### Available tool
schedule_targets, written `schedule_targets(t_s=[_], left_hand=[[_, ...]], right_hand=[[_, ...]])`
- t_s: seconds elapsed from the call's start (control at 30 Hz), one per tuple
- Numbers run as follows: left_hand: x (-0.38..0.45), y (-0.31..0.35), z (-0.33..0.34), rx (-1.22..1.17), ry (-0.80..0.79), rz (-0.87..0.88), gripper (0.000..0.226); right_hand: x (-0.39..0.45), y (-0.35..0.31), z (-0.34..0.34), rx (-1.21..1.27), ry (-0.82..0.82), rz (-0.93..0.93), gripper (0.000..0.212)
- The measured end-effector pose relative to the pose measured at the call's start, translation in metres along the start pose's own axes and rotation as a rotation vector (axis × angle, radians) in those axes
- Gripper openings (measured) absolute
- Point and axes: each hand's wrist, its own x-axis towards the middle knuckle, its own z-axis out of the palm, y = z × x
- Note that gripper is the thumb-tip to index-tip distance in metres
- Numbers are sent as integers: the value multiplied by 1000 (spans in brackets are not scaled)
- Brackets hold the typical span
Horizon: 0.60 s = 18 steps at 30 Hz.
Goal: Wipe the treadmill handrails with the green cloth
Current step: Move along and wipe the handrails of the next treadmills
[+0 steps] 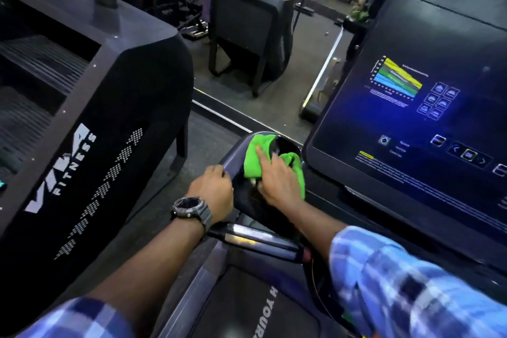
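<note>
- silver handrail [258, 241] nearest, bare, looks not yet wiped
- left hand [211, 189] curled over console corner, steadying
- right hand [277, 178], fingers spread, presses green cloth [258, 153] on that corner
- next: likely drag cloth back onto rail

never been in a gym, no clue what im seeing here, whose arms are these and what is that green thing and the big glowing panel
This is one picture from a camera worn on a person's head, looking down at their own arms. The right hand presses a bright green cloth onto the dark rounded end of a treadmill handrail, wiping it. The left hand, with a dark wristwatch, grips the edge of that same part. The glowing panel is the treadmill's touchscreen console. The big black machine on the left, marked FITNESS, is neighbouring equipment.
</note>
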Motion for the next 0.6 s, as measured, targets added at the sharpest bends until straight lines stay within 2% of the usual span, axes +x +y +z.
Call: schedule_targets(t_s=[0.07,0.13,0.17,0.3,0.33,0.37,0.43,0.5,0.6], left_hand=[[14,6,4,-12,-8,16,23],[22,11,4,14,-14,-5,23],[24,13,2,33,-11,-20,24],[25,19,-2,86,-55,-39,31],[25,19,-3,93,-62,-40,32],[26,18,-4,91,-67,-40,33],[27,15,-4,81,-79,-38,32],[27,14,-3,61,-83,-37,31],[27,13,-1,23,-91,-38,30]], right_hand=[[32,-18,1,272,-35,285,73],[58,-21,2,371,-51,405,69],[64,-23,3,332,-50,391,68],[30,-18,7,119,-37,35,67],[17,-10,5,101,-48,13,68],[10,-4,4,86,-55,46,66],[18,0,1,104,-54,239,54],[53,2,-1,254,-119,463,43],[92,8,-9,423,-272,550,50]])
